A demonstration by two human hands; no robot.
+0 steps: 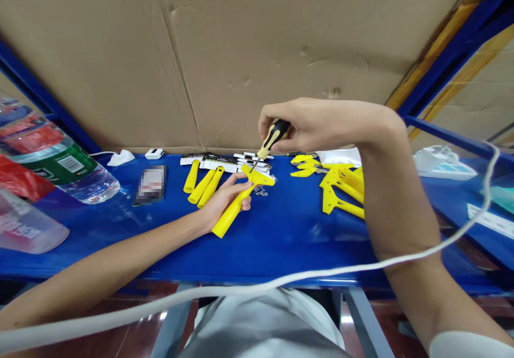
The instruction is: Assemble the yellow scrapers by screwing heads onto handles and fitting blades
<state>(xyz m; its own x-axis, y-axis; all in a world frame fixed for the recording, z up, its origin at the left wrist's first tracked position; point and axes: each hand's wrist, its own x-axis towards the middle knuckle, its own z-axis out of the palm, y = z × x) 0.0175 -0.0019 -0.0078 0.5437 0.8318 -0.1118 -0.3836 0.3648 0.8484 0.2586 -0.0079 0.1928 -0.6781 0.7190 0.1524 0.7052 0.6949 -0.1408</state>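
Observation:
My left hand (225,200) is closed around a yellow scraper (231,213), tilted with its wide head up and away from me. In my right hand (299,125) is a screwdriver (273,138) with a black and cream handle, pointing down. Its tip meets the scraper's head near my left fingertips; the exact contact is too small to make out. Behind the scraper head lies a small pile of metal nuts or washers (261,191). Several loose yellow handles (201,187) rest left of my left hand. Yellow scraper heads and frames (337,187) are heaped under my right forearm.
Black-and-white packets (219,162) lie along the back of the blue table (289,240). A phone (150,184) and a large water bottle (60,154) stand to the left. A white cable (257,288) crosses in front of me. A cardboard wall (241,53) rises behind.

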